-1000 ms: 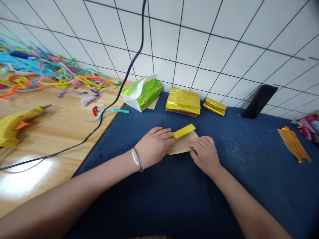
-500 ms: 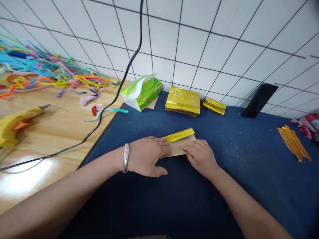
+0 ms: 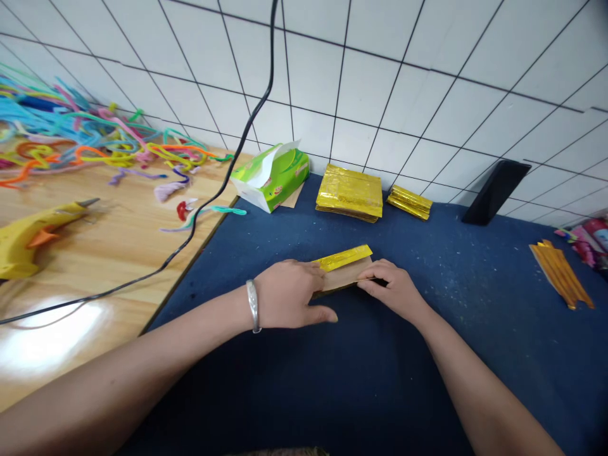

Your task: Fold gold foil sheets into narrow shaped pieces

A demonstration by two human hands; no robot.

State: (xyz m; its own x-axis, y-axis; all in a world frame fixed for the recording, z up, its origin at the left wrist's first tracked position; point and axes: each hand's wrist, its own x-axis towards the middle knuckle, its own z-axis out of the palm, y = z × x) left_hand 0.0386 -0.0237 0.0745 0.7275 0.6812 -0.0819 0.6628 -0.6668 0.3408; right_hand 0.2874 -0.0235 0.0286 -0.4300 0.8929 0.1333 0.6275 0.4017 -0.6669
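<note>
A sheet of gold foil paper (image 3: 342, 275) lies on the dark blue mat with its brown back up and a gold strip folded over along the far edge. My left hand (image 3: 297, 294), a silver bangle at its wrist, rests flat over the sheet's left part, fingers stretched out and thumb apart. At the sheet's near right edge, my right hand (image 3: 392, 288) pinches the paper between thumb and fingers, lifting that edge slightly. The sheet's left end is hidden under my left hand.
Behind the sheet stand a gold paper stack (image 3: 349, 193), a smaller folded gold piece (image 3: 409, 202), a green tissue pack (image 3: 272, 176) and a black phone (image 3: 495, 192). Pleated gold paper (image 3: 562, 272) lies right. A glue gun (image 3: 33, 237), pipe cleaners (image 3: 95, 136) and a black cable (image 3: 244, 130) are left.
My right hand has shifted slightly right and now pinches the near edge, raising it a little. My left hand has slid a little to the right, still on the paper.
</note>
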